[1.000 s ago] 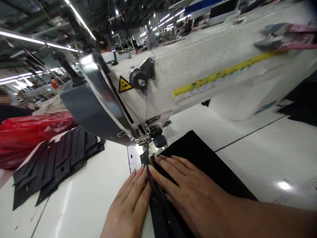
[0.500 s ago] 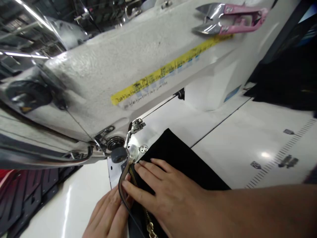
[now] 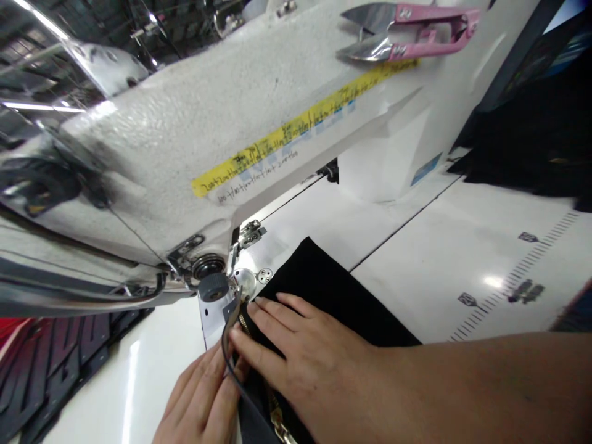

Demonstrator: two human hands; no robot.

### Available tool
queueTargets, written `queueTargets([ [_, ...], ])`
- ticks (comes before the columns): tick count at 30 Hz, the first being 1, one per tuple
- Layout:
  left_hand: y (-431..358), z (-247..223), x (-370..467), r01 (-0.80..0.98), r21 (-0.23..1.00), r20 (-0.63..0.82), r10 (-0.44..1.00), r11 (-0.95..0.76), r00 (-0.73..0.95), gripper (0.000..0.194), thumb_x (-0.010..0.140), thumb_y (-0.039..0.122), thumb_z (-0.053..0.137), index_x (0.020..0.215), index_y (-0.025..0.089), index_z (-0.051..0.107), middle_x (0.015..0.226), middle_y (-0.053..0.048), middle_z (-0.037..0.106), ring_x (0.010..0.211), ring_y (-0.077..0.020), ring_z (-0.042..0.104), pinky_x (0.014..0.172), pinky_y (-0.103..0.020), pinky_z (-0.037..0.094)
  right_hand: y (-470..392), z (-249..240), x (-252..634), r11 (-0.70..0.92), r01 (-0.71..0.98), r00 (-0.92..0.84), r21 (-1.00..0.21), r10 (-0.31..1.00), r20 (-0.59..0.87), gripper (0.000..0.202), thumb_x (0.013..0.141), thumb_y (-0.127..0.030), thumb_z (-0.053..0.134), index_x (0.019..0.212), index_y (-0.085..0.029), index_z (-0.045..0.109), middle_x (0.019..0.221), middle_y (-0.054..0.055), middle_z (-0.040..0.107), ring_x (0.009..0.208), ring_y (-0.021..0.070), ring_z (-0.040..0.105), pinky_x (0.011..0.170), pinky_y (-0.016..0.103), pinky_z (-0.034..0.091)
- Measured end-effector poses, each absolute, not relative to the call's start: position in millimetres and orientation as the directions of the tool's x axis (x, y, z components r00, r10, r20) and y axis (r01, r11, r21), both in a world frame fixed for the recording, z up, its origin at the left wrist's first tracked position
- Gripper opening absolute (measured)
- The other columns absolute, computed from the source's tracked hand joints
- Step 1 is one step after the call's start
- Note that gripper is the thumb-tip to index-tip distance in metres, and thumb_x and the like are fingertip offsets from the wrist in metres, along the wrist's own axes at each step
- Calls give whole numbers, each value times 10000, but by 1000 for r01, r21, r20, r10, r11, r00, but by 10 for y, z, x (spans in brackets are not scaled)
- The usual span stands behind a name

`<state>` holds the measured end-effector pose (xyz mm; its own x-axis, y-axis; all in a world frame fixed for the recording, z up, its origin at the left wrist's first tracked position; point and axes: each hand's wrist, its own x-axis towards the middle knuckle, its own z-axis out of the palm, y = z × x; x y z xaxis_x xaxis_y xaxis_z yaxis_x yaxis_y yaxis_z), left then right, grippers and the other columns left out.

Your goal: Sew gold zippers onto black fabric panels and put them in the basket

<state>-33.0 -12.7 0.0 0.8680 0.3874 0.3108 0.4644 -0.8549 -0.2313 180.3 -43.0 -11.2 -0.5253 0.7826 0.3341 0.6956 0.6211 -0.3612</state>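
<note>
Black fabric with a gold zipper lies at the needle area of a white sewing machine. My right hand rests flat on it, fingers spread, fingertips close to the presser foot. A dark strip curves up along the zipper to the foot. My left hand is at the left edge of the fabric, its fingertips against the strip and fabric edge; its thumb is partly hidden. The zipper's gold pull shows below my right hand.
Pink-handled snips lie on the machine arm above a yellow tape. Dark slotted plates are at the lower left. Dark cloth lies at the right, beyond a printed ruler.
The view has shifted slightly, so the machine and snips appear farther left. The fabric has slid a little toward the foot, and less of the zipper shows between my hands.
</note>
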Motion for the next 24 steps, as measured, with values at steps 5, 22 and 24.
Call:
queueTargets([
  [5,-173,43,-262,491,-236,301,418,-839,857,326,880,156,344,1160,110,504,1215,-138,555,1088,-228,546,836,-333,508,-460,-126,1801,626,695,-543,-354,779,313,578,850,-254,424,1348,11,299,1425,200,243,1333,259,167,1109,405,104],
  [22,-235,-29,-136,594,-188,492,449,-782,746,347,932,124,266,983,95,608,1013,-123,657,962,-230,616,757,-354,546,-422,-123,1750,690,717,-648,-95,711,272,599,720,-76,402,1319,-55,391,1377,165,328,1299,280,232,999,487,349],
  [24,-170,-20,-111,592,-172,506,445,-787,739,363,934,121,249,970,97,610,1003,-121,660,963,-224,616,784,-360,540,-369,-125,1755,685,724,-639,-79,709,299,598,718,-71,395,1315,-55,397,1365,171,351,1300,277,234,992,492,355],
])
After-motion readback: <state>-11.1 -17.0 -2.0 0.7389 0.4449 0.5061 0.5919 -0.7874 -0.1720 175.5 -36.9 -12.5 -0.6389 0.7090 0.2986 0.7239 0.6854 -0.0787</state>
